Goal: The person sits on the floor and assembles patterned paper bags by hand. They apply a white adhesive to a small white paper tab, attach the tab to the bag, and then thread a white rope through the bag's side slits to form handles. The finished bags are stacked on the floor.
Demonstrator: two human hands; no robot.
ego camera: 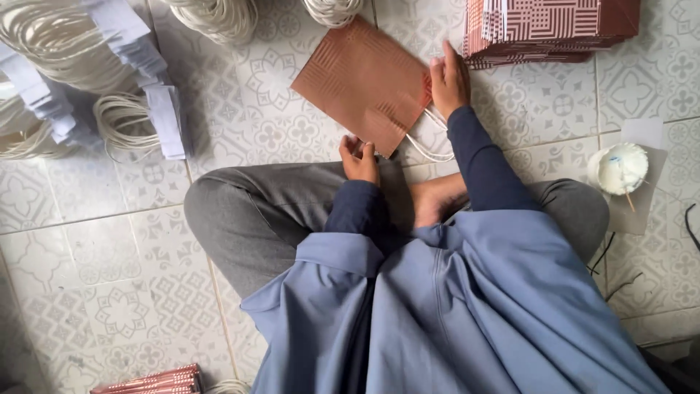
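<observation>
Two hands on one brown paper bag (362,82) lying flat on the tiled floor (109,241): left hand (359,159) pinches its near corner, right hand (448,82) presses the handle edge, steadying it. Bag stack (547,29) just beyond; glue cup (618,168) right; cord handles (124,120) left.

Matt paper on patterned tile

The flat reddish-brown paper bag (362,85) looked matt and finely ribbed; its white handle (430,146) was cord; the grey-white patterned floor tiles (102,255) looked smooth.

Both hands rest on a flat brown paper bag (364,84): left hand (359,159) at its near corner, right hand (448,82) at its right edge
</observation>
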